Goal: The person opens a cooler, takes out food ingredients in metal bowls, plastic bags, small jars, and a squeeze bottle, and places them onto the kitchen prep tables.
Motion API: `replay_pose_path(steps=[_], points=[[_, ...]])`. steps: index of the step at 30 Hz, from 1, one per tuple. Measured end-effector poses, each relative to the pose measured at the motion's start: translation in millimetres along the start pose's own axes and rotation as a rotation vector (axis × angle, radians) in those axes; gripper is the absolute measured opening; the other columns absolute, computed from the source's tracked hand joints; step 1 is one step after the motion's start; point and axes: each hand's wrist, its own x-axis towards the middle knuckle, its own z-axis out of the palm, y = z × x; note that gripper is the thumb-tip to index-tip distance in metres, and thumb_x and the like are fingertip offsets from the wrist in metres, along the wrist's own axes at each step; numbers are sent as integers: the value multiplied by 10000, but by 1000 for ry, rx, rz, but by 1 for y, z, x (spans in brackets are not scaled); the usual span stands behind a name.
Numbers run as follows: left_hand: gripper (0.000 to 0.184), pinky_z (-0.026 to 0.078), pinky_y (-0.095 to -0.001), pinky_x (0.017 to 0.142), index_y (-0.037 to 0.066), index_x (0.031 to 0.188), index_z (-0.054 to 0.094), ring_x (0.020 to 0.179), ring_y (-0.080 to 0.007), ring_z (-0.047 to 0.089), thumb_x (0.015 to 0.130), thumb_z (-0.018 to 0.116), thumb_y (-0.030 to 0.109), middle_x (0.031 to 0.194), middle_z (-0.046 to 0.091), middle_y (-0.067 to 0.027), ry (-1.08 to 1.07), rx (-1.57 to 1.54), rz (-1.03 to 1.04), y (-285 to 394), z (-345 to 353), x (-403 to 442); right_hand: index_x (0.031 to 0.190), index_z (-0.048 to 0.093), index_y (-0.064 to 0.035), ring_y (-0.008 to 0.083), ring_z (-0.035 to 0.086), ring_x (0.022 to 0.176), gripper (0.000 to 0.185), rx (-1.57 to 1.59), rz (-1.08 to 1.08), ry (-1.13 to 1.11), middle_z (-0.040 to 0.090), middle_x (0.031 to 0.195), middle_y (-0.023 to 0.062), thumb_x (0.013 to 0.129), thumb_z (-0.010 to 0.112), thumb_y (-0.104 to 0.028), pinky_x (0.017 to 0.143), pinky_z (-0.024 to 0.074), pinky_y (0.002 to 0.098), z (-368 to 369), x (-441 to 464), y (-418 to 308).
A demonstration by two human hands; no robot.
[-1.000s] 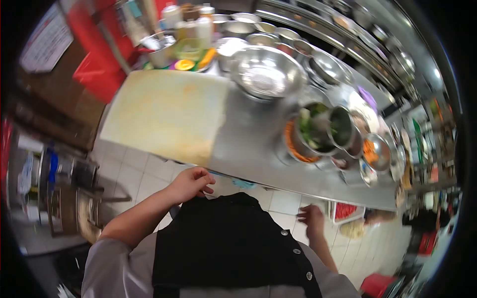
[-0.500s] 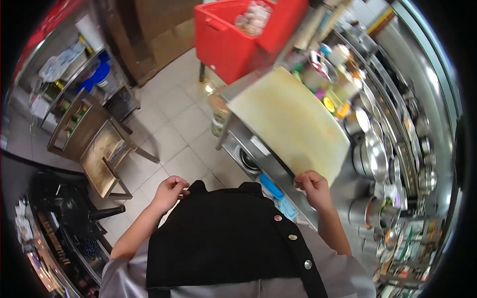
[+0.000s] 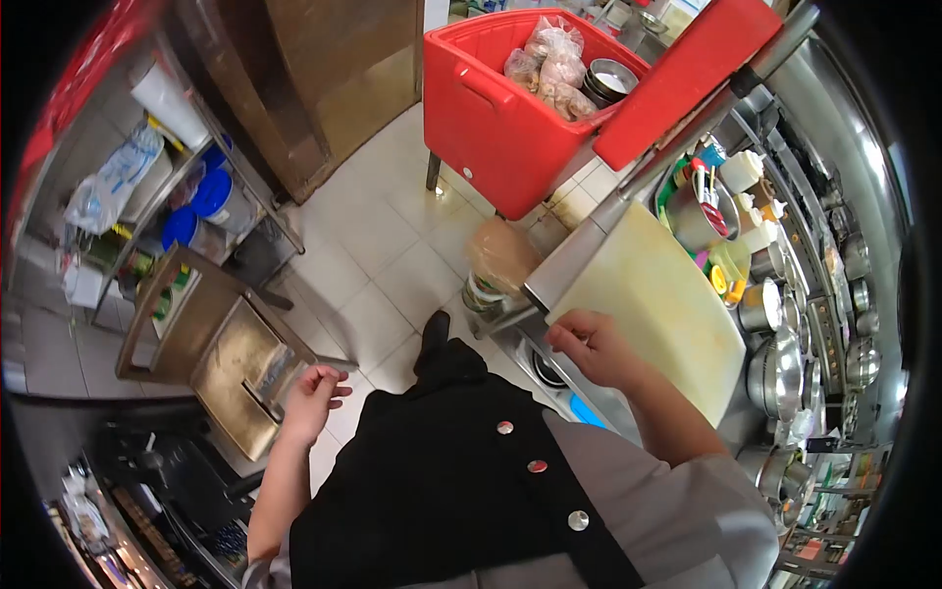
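At the near edge of the cutting board point(image 3: 653, 280): right hand point(image 3: 592, 346), fingers loosely curled, back of the hand toward my camera; I can't tell whether anything sits inside the curl, or whether it touches the board.
Left hand point(image 3: 312, 404): fingers half bent and apart, nothing held that I can see; it overlaps the side of the wooden chair point(image 3: 231, 383), contact unclear to me.
Board position: just beyond the right fingers and off to their right, flat on the steel table point(image 3: 571, 263), partly covered by the right forearm point(image 3: 662, 402).
Board long axis: upper left to lower right in my view, slanting across the line of the forearm.
Nearer hand: right for the board, left for the chair.
Floor ahead: pale tiles point(image 3: 392, 255), one dark shoe point(image 3: 435, 334) showing past the black apron point(image 3: 432, 471).
Red cooler point(image 3: 491, 147): ahead, past the table end, well apart from both hands; I judge the right closer. Long side faces me, sloping down to the right, lid point(image 3: 677, 83) raised at the right.
Cooler contents: clear bags point(image 3: 557, 74) beside stacked bowls point(image 3: 610, 80).
Behind the board: utensil pot point(image 3: 695, 218), squeeze bottles point(image 3: 751, 201).
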Motion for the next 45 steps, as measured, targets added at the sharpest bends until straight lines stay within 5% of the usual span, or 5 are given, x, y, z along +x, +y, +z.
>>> replay_pose_path(steps=[18, 33, 38, 43, 45], points=[[177, 487, -295, 567, 65, 911, 623, 664, -166, 627, 933, 570, 233, 817, 630, -31, 117, 765, -309, -34, -212, 238, 1029, 627, 1, 108, 629, 794, 154, 126, 83, 33, 653, 892, 54, 976, 527, -104, 723, 522, 271, -41, 323, -12], [212, 472, -304, 519, 38, 896, 642, 628, -153, 607, 923, 587, 241, 732, 610, -28, 148, 653, -318, 193, -279, 593, 962, 623, -34, 84, 599, 708, 189, 411, 285, 755, 646, 833, 11, 1005, 517, -185, 625, 498, 235, -115, 478, -22], [217, 467, -307, 499, 37, 879, 651, 612, -143, 601, 915, 598, 244, 681, 593, -26, 105, 506, -232, 252, -238, 673, 1031, 621, -40, 128, 636, 677, 200, 661, 437, 1004, 680, 879, 59, 968, 514, -197, 586, 507, 259, -210, 519, 69], [210, 467, -316, 514, 43, 868, 645, 616, -144, 605, 917, 595, 241, 700, 607, -29, -106, 793, -37, 219, -231, 672, 1052, 628, -14, 148, 660, 699, 292, -162, 670, 324, 675, 907, 70, 945, 541, -272, 550, 488, 306, -226, 578, 175], [212, 468, -323, 526, 45, 864, 646, 622, -153, 605, 917, 590, 243, 705, 612, -32, -152, 984, 1, 204, -230, 662, 1169, 568, -13, 178, 665, 702, 367, 377, 710, 824, 669, 966, 104, 960, 531, -313, 557, 497, 326, -253, 590, 198]])
